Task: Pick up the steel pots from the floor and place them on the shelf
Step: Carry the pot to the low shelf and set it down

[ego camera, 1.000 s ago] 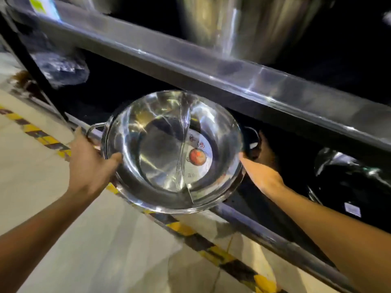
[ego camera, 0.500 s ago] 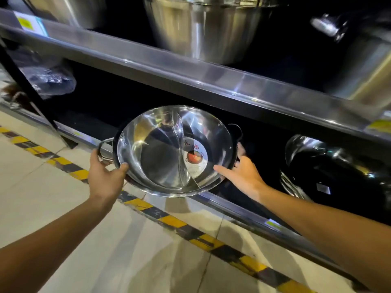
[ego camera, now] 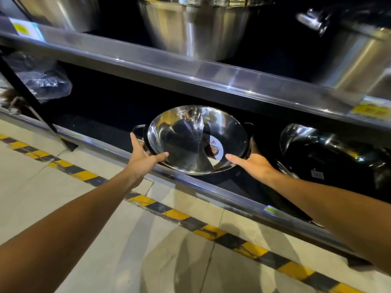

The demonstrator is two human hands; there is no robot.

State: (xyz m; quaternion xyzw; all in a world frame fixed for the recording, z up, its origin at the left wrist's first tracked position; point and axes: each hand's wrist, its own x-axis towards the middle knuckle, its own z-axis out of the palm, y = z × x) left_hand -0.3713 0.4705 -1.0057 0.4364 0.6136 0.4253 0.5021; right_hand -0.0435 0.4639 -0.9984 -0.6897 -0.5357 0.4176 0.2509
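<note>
A shallow steel pot (ego camera: 186, 136) with a centre divider, two loop handles and a round sticker inside sits tilted at the front of the dark bottom shelf (ego camera: 211, 188). My left hand (ego camera: 146, 158) grips its left rim, thumb over the edge by the left handle. My right hand (ego camera: 252, 163) holds the right rim from below, thumb pointing along the edge. Both arms reach forward from the bottom of the head view.
A wrapped dark pot (ego camera: 334, 153) lies on the same shelf just right of my right hand. Large steel pots (ego camera: 198, 28) stand on the shelf above. A plastic-wrapped item (ego camera: 44, 81) sits at the far left. Yellow-black tape (ego camera: 169, 212) runs along the tiled floor.
Both hands carried the divided pot forward and down, from in front of the shelf edge into the bottom shelf opening. The pot now looks smaller and farther from me.
</note>
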